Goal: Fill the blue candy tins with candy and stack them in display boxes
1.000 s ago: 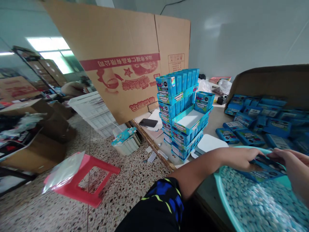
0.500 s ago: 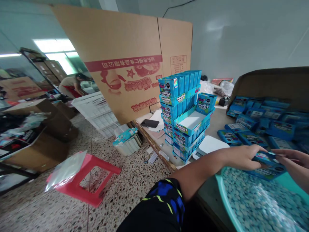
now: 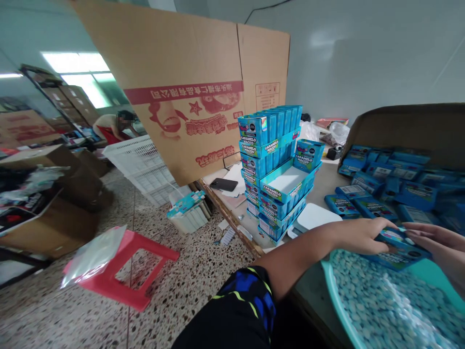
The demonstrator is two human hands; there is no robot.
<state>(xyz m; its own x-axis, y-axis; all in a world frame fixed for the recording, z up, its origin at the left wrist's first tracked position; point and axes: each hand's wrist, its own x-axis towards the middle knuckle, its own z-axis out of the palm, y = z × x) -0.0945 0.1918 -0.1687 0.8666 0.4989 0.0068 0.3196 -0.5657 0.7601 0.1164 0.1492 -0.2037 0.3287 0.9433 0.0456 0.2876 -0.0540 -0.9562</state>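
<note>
My left hand (image 3: 366,236) is wrapped round one end of a small blue candy box (image 3: 405,257), held above a turquoise basin (image 3: 330,286). The fingers of my right hand (image 3: 438,240) pinch at the box's upper edge, where a flap seems to be; the fingertips partly hide it. Wrapped pale blue candies (image 3: 374,300) fill the basin below. Beyond my hands, more blue candy boxes (image 3: 416,194) lie heaped in a brown carton (image 3: 403,121). Left of them stands a stack of blue display trays (image 3: 278,211) filled with boxes; one upper tray has a single box at its far end.
A white lidded item (image 3: 317,218) sits between the stack and my left forearm. A black phone (image 3: 224,184) lies on papers near the wooden table edge. On the floor are a red stool (image 3: 109,286) and white crates (image 3: 140,157). Another person (image 3: 112,126) bends over at the back left.
The view has shifted slightly. My right fingers have moved a little along the top of the box, while my left hand keeps its hold.
</note>
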